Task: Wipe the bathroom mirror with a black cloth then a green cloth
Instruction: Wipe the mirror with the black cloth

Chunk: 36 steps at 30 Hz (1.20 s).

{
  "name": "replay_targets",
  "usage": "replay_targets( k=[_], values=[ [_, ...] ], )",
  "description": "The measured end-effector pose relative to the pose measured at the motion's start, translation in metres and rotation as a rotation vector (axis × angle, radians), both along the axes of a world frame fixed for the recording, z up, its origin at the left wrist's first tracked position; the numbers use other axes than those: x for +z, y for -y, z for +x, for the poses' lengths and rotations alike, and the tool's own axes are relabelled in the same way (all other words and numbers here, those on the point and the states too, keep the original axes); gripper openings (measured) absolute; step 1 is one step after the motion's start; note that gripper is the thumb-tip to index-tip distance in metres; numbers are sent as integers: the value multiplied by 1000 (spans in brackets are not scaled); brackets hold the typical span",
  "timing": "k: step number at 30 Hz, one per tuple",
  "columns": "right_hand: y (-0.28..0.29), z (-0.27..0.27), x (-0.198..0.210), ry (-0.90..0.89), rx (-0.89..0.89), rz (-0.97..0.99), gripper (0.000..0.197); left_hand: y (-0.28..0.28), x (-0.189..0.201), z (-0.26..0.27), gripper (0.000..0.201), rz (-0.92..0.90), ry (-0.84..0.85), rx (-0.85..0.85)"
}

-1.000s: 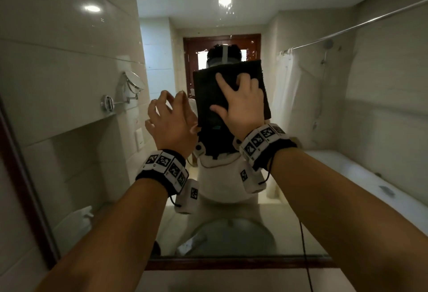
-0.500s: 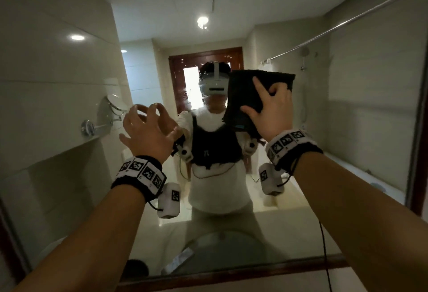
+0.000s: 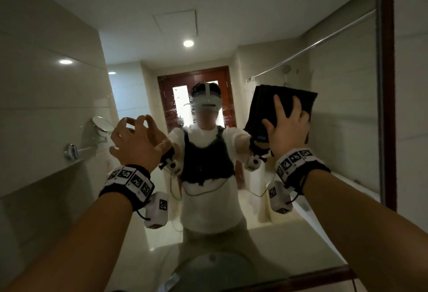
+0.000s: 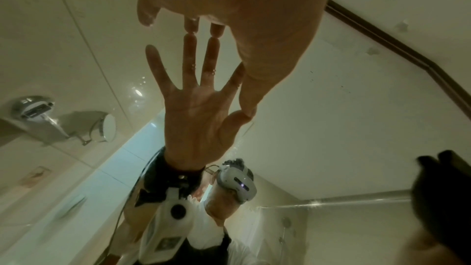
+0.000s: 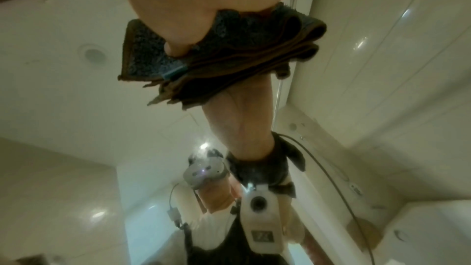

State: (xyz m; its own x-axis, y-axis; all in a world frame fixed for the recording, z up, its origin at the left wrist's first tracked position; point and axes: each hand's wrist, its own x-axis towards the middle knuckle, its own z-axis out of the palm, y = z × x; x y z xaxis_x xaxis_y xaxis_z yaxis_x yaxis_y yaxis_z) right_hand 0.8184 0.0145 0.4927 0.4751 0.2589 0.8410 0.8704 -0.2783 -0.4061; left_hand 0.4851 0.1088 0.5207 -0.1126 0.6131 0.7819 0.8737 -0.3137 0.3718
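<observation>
Head view, folded black cloth pressed flat to the mirror by the spread right hand, left hand fingertips touching glass, holding nothing, no writing legible.

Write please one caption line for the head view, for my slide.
Right hand presses a folded black cloth flat on the bathroom mirror; left hand's fingertips touch the glass.

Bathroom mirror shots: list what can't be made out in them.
- Green cloth: in no view.
- Glass under the black cloth: head view, covered by the cloth and the right hand.
- Left hand fingertips: head view, seen from behind; contact shows only in the left wrist view.
- Mirror left edge: cut off.
</observation>
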Motion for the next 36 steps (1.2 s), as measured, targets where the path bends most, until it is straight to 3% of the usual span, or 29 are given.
replay_targets(
  k=[5,14,20,30,36],
  values=[
    [-11,-3,-4,63,-8,-49,62,1,1,-5,85,-8,-26,-10],
    [-28,-37,44,5,26,-95,70,-6,7,-27,72,87,-93,-18],
    [-41,-76,72,174,80,-114,67,-13,10,-36,80,112,-90,-21],
    [-91,-206,102,577,177,-198,65,-26,8,-44,82,111,-78,-64],
    [-90,-200,104,595,174,-216,65,-26,8,-41,82,113,-79,-21]
  ],
)
